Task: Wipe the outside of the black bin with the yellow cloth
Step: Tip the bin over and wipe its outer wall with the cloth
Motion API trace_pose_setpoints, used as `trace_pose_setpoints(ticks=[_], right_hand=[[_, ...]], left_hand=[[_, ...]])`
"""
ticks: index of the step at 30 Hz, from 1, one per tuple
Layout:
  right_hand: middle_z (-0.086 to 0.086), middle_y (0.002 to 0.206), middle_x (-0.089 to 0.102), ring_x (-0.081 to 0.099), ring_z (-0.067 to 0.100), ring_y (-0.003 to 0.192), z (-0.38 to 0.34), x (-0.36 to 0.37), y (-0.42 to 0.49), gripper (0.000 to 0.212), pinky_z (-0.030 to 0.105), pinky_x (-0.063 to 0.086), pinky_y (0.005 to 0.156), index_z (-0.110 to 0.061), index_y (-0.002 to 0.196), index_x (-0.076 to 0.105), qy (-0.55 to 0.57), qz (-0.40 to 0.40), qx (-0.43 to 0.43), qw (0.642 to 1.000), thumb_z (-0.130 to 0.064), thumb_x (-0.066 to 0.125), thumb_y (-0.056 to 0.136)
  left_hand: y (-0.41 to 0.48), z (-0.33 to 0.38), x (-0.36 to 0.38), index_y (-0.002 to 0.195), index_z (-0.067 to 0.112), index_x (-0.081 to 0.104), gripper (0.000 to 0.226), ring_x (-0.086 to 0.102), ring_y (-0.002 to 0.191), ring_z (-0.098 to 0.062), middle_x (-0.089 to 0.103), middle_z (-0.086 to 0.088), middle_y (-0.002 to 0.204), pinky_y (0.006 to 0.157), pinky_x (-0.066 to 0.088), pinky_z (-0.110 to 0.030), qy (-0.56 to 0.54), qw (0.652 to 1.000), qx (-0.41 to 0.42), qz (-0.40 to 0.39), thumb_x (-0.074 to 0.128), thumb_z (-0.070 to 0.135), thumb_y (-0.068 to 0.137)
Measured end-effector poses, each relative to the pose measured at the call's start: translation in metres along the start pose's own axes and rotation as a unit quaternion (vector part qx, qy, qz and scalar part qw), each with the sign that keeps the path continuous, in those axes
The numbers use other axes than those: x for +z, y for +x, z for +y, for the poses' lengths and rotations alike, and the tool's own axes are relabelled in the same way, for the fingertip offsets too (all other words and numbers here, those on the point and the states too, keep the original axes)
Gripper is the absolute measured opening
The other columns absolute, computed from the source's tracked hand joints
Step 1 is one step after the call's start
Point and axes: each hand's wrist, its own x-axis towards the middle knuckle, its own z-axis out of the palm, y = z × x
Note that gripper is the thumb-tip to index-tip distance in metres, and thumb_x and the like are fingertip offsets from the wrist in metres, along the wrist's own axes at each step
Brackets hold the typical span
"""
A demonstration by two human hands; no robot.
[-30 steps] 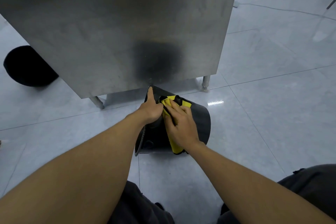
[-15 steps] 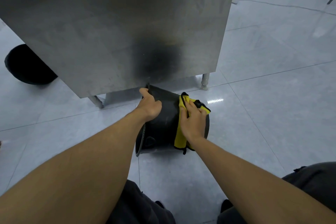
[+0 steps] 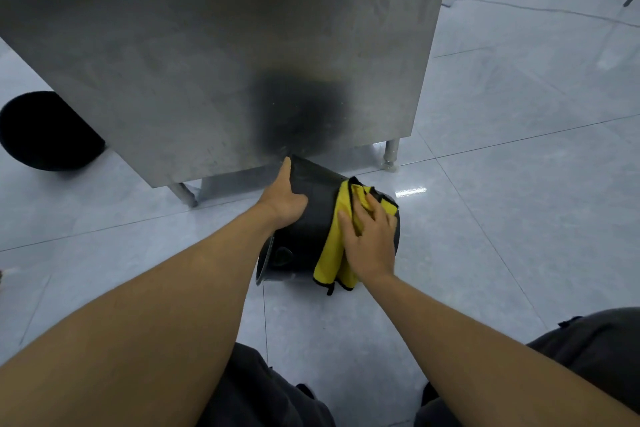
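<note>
The black bin lies on its side on the tiled floor, its open mouth to the left and its base to the right. My left hand grips the bin's rim at the upper left, fingers curled over the edge. The yellow cloth with black trim drapes over the bin's side near the base. My right hand lies flat on the cloth, pressing it against the bin's outer wall.
A stainless steel cabinet on short legs stands just behind the bin, its lower edge almost touching the rim. A second black bin sits on the floor at the far left. My knees in dark trousers are at the bottom.
My right hand has slid the cloth from beside my left hand to the right, towards the bin's base. My left hand has stayed on the rim.
</note>
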Motion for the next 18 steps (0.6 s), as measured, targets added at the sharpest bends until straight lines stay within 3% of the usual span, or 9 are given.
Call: trace_pose_setpoints(ticks=[2,4,5,7,10,14,16,18], right_hand=[[-0.003,0.154,0.038,0.026,0.023,0.142,0.007,-0.002,0.003,0.052,0.043,0.038,0.106,-0.032,0.144,0.049,0.007,0.014,0.062,0.998,-0.057,0.04,0.1],[0.0,0.151,0.042,0.029,0.025,0.14,0.009,-0.004,0.008,0.049,0.044,0.039,0.106,-0.028,0.14,0.055,0.014,0.031,0.101,0.994,-0.053,0.039,0.101],[0.002,0.148,0.044,0.032,0.025,0.138,0.008,-0.005,0.01,0.047,0.042,0.04,0.105,-0.026,0.138,0.057,0.013,0.041,0.107,0.993,-0.051,0.04,0.101],[0.004,0.141,0.051,0.041,0.025,0.132,0.001,-0.006,0.009,0.044,0.033,0.04,0.101,-0.02,0.134,0.06,0.017,0.052,0.079,0.995,-0.045,0.042,0.102],[0.003,0.134,0.057,0.048,0.017,0.124,-0.015,-0.008,0.004,0.04,0.009,0.028,0.098,-0.016,0.134,0.06,0.054,0.028,-0.03,0.998,-0.038,0.05,0.101],[-0.001,0.138,0.055,0.046,0.017,0.128,-0.026,-0.003,0.001,0.04,0.016,0.032,0.103,-0.023,0.137,0.058,0.061,-0.016,-0.136,0.989,-0.037,0.055,0.1],[-0.006,0.144,0.051,0.039,0.016,0.133,-0.026,-0.003,0.002,0.043,0.016,0.03,0.099,-0.029,0.14,0.054,0.051,-0.013,-0.109,0.993,-0.043,0.051,0.1],[-0.009,0.15,0.046,0.032,0.018,0.138,-0.02,-0.004,0.005,0.047,0.025,0.031,0.1,-0.034,0.145,0.048,0.033,-0.008,-0.058,0.998,-0.049,0.046,0.101]], left_hand=[[-0.002,0.004,0.004,0.159,0.035,-0.006,0.087,0.049,0.077,-0.007,0.05,0.007,0.122,0.089,0.051,-0.038,0.001,1.0,0.007,-0.001,0.048,0.007,0.096],[-0.005,0.009,0.01,0.158,0.037,-0.008,0.086,0.057,0.09,-0.017,0.041,-0.005,0.15,0.078,0.05,-0.032,0.006,1.0,0.013,0.005,0.047,0.009,0.097],[-0.005,0.011,0.012,0.157,0.038,-0.008,0.086,0.06,0.096,-0.022,0.041,-0.008,0.151,0.074,0.05,-0.03,0.011,1.0,0.013,0.008,0.046,0.01,0.097],[-0.004,0.014,0.014,0.157,0.039,-0.008,0.086,0.064,0.099,-0.029,0.05,-0.011,0.143,0.073,0.054,-0.035,0.018,1.0,0.012,0.014,0.046,0.013,0.096],[-0.001,0.015,0.012,0.157,0.038,-0.006,0.085,0.064,0.094,-0.03,0.055,-0.012,0.134,0.069,0.052,-0.035,0.015,1.0,0.006,0.002,0.046,0.013,0.095],[-0.002,0.015,0.008,0.16,0.031,0.003,0.083,0.049,0.129,-0.032,0.042,-0.009,0.152,0.102,0.045,-0.038,0.019,0.999,0.033,0.01,0.052,0.011,0.095],[-0.004,0.015,0.008,0.156,0.026,0.014,0.077,0.051,0.122,-0.03,0.047,-0.008,0.142,0.098,0.046,-0.039,0.03,0.997,0.062,0.031,0.055,0.008,0.093],[-0.004,0.015,0.008,0.139,0.016,0.022,0.061,0.056,0.102,-0.028,0.051,-0.01,0.122,0.087,0.051,-0.043,0.032,0.996,0.068,0.052,0.057,0.006,0.091]])
